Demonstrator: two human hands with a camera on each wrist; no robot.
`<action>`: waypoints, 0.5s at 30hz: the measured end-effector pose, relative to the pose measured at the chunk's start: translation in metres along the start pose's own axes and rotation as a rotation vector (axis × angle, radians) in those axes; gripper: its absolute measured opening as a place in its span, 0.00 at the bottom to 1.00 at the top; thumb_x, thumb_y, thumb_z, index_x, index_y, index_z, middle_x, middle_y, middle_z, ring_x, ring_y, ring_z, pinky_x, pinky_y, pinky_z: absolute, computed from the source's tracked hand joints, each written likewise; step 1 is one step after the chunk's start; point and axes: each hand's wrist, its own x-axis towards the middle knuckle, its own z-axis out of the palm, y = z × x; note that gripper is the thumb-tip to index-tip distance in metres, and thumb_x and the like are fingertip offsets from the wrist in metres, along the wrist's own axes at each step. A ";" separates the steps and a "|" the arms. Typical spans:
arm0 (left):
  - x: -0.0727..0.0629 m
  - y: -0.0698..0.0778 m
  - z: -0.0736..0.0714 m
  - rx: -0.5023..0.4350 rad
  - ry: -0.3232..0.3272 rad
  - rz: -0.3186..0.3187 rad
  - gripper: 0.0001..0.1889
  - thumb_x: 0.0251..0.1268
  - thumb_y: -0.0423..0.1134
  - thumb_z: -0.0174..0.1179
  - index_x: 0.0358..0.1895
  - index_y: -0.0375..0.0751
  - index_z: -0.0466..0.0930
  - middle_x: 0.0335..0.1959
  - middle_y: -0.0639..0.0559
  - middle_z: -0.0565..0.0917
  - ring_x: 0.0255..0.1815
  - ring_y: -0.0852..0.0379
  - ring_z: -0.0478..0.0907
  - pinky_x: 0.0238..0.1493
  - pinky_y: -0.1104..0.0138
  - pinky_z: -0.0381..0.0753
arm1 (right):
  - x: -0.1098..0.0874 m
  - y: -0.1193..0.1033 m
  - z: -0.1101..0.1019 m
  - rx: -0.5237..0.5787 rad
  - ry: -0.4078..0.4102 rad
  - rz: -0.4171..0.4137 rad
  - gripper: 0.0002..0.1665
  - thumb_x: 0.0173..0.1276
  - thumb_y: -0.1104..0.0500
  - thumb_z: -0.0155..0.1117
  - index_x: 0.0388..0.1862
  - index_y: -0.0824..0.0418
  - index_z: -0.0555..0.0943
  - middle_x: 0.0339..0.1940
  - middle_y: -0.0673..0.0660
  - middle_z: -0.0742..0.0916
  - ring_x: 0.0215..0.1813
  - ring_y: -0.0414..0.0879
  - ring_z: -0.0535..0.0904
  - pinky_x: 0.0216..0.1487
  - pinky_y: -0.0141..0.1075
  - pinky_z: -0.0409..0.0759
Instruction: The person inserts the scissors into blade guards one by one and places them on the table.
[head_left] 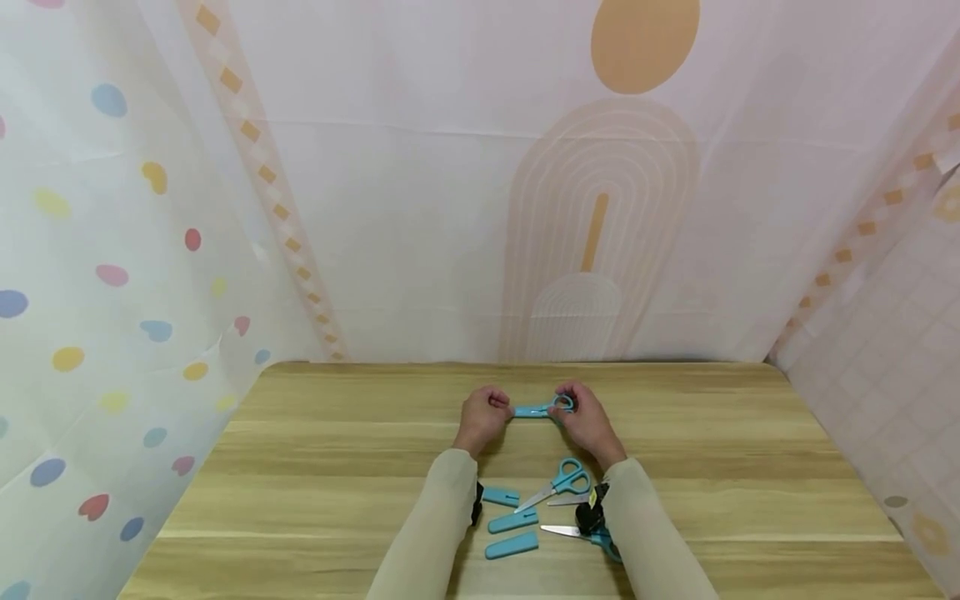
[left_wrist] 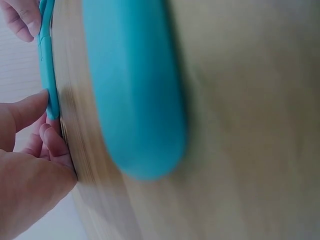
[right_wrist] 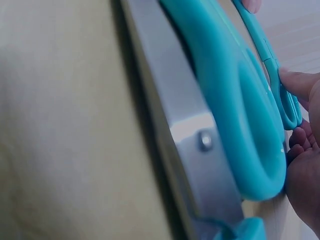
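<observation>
Over the far middle of the table, a pair of teal-handled scissors is held level between both hands, its blades inside a teal blade cover (head_left: 527,412). My left hand (head_left: 483,421) pinches the rounded end of that cover with thumb and fingers. At the other end, my right hand (head_left: 588,422) grips the finger loops (head_left: 562,403), thumb on the handle. In the left wrist view the cover (left_wrist: 47,75) runs up from the left thumb to the right fingers. The right wrist view shows the right thumb pressing on the handle (right_wrist: 282,92), where cover and handle meet.
Three loose teal covers, upper (head_left: 501,497), middle (head_left: 513,521) and lower (head_left: 512,546), lie between the forearms. Beside them are uncovered scissors (head_left: 572,479), another pair's blade (head_left: 567,501) and more scissors (head_left: 564,531), partly hidden by the right wrist camera. A patterned curtain (head_left: 420,250) hangs behind the table.
</observation>
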 end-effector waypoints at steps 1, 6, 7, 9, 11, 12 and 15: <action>0.000 0.000 0.000 0.001 0.000 0.001 0.05 0.59 0.27 0.66 0.36 0.35 0.80 0.30 0.48 0.79 0.33 0.55 0.75 0.38 0.65 0.76 | 0.000 0.001 0.000 0.000 0.001 -0.001 0.17 0.67 0.68 0.66 0.53 0.69 0.75 0.50 0.64 0.81 0.56 0.57 0.76 0.61 0.52 0.72; -0.001 0.000 0.002 0.000 0.017 0.007 0.05 0.59 0.27 0.67 0.36 0.35 0.80 0.29 0.49 0.79 0.33 0.55 0.75 0.38 0.65 0.76 | 0.001 0.002 0.001 -0.020 0.019 -0.001 0.19 0.66 0.67 0.67 0.54 0.69 0.75 0.51 0.65 0.80 0.56 0.58 0.74 0.61 0.52 0.71; -0.001 -0.001 0.002 0.002 0.022 0.010 0.05 0.59 0.27 0.67 0.36 0.35 0.80 0.29 0.49 0.79 0.32 0.55 0.75 0.38 0.65 0.76 | 0.001 0.002 0.002 -0.028 0.020 0.000 0.19 0.66 0.67 0.67 0.54 0.69 0.75 0.51 0.65 0.79 0.56 0.58 0.74 0.60 0.52 0.71; -0.001 -0.002 0.002 0.000 0.029 0.008 0.05 0.58 0.27 0.67 0.35 0.34 0.80 0.29 0.49 0.79 0.32 0.55 0.75 0.37 0.65 0.76 | 0.001 0.003 0.003 -0.040 0.020 0.002 0.19 0.66 0.67 0.67 0.53 0.69 0.75 0.52 0.65 0.79 0.55 0.57 0.74 0.60 0.52 0.71; -0.001 -0.003 0.002 -0.002 0.031 0.003 0.06 0.59 0.27 0.67 0.36 0.34 0.80 0.29 0.49 0.79 0.32 0.55 0.74 0.37 0.65 0.76 | 0.001 0.003 0.004 -0.042 0.016 0.008 0.19 0.66 0.67 0.67 0.54 0.69 0.74 0.52 0.65 0.78 0.54 0.57 0.73 0.59 0.52 0.70; 0.000 -0.004 0.002 -0.004 0.030 0.001 0.06 0.59 0.28 0.67 0.36 0.34 0.80 0.29 0.49 0.79 0.32 0.55 0.74 0.37 0.65 0.76 | 0.001 0.002 0.005 -0.039 0.014 0.011 0.19 0.66 0.67 0.66 0.54 0.69 0.74 0.52 0.65 0.78 0.54 0.57 0.72 0.59 0.52 0.70; 0.001 -0.007 0.000 -0.024 0.025 -0.015 0.06 0.60 0.29 0.67 0.38 0.34 0.79 0.30 0.49 0.79 0.33 0.55 0.75 0.38 0.64 0.76 | 0.002 0.002 0.006 -0.035 0.018 0.012 0.19 0.68 0.66 0.65 0.55 0.68 0.74 0.52 0.66 0.77 0.55 0.57 0.72 0.59 0.52 0.70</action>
